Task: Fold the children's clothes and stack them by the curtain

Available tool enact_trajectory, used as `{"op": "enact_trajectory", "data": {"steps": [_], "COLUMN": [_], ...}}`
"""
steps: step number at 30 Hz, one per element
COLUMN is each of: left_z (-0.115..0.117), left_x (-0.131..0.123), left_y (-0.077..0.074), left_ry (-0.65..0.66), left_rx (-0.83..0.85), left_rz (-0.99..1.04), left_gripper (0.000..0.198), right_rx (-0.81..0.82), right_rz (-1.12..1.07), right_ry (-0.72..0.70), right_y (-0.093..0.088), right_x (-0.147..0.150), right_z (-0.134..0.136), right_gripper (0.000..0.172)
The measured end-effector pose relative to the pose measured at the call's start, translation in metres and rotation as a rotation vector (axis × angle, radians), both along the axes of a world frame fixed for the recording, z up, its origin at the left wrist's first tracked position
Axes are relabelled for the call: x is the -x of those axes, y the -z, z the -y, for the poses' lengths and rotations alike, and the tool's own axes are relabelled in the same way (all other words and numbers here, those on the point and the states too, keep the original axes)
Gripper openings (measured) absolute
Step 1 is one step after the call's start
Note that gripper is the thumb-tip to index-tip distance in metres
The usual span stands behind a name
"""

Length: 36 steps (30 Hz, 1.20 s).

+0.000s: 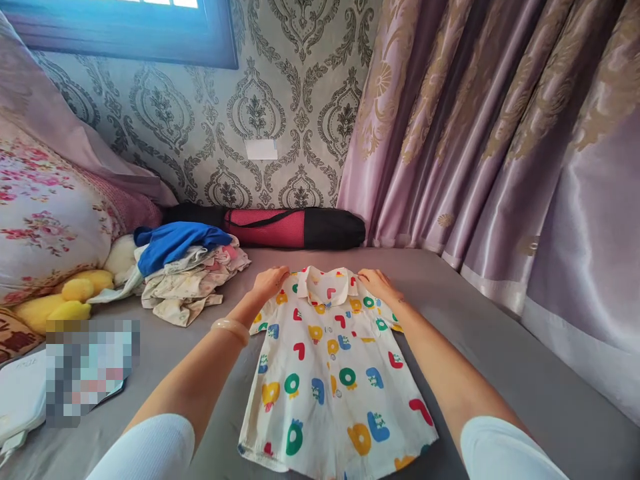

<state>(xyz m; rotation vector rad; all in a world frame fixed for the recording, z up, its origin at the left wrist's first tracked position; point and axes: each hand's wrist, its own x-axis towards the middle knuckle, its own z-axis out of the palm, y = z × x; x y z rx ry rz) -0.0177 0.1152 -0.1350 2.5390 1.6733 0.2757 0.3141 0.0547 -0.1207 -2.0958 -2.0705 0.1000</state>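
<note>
Lying flat atop grey fabric bedsheet (pixel 543 380): white short-sleeved collared shirt (pixel 327 373), multicolour letter print | Left hand (pixel 271 281), right hand (pixel 380 285): touching shirt's opposite shoulders; grip closure cannot be determined | Blue-topped clothes pile (pixel 185 267): left of shirt.

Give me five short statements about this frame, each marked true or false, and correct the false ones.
1. The left hand and right hand are at the shoulders of a white, short-sleeved, collared shirt with colourful letter prints. True.
2. The smooth, pale, ring-shaped bangle is on the right arm. False: the bangle is on the left arm.
3. A bright blue cloth garment lies on top of the crumpled pile of pale clothes. True.
4. The shirt's collar points toward the person. False: it points away, toward the grey patterned wall.
5. The long black bag with a red mesh panel lies lengthwise along the wall. True.
</note>
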Motion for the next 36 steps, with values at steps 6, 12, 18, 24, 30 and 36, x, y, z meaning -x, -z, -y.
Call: {"op": "enact_trajectory", "data": {"steps": [6,12,18,24,30,36], "left_z": [-0.015,-0.022,-0.027,-0.027,-0.036,-0.023], "left_x": [-0.002,-0.003,-0.007,-0.007,0.043,0.089], "left_y": [0.012,0.019,0.03,0.034,0.018,0.001], "left_ry": [-0.011,0.024,0.03,-0.03,-0.154,-0.181], "left_rx": [-0.007,-0.038,-0.061,0.058,0.224,0.457], "left_rz": [-0.093,-0.161,-0.225,-0.129,-0.067,0.259], "left_gripper": [0.037,0.033,0.031,0.038,0.047,0.046], "right_rx": [0.016,-0.007,-0.012,0.06,0.202,0.243], "right_rz": [0.092,0.185,0.232,0.131,-0.236,-0.499], "right_ry": [0.021,0.043,0.022,0.097,0.216,0.291], "right_y": [0.009,0.021,0.039,0.045,0.029,0.023], "right_x": [0.005,0.002,0.0,-0.007,-0.061,-0.093], "right_z": [-0.014,-0.027,-0.034,-0.038,-0.036,-0.007], "right_gripper": [0.033,0.031,0.034,0.033,0.042,0.018]}}
